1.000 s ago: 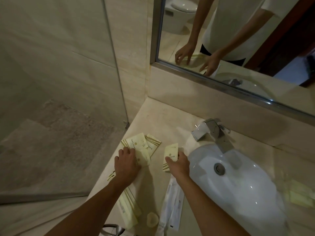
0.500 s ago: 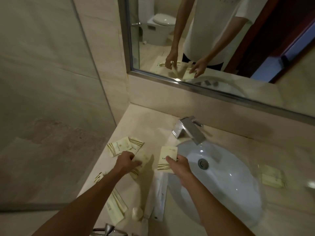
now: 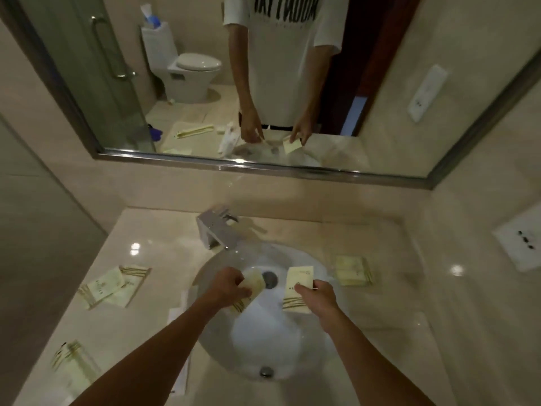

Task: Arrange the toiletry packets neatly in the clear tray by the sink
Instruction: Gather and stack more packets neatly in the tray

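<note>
Both my hands hover over the white sink basin [image 3: 263,353], each holding a pale yellow toiletry packet with gold stripes. My left hand [image 3: 227,287] grips one packet [image 3: 252,285] near the drain. My right hand [image 3: 317,294] pinches a flat packet [image 3: 298,281] by its lower edge. The clear tray [image 3: 333,260] sits on the counter right of the basin with a few packets [image 3: 351,271] inside. Two overlapping packets [image 3: 114,285] lie on the counter to the left, and a long one [image 3: 73,361] lies near the front left edge.
A chrome faucet [image 3: 216,230] stands behind the basin. A white wrapper [image 3: 178,315] lies partly under my left forearm. The mirror [image 3: 263,83] above shows a person in a white shirt, a toilet and a glass shower door. A wall socket [image 3: 521,241] is at right.
Both hands lifted their packets off the left counter and carried them rightward over the basin. The view swung right, bringing the clear tray into sight.
</note>
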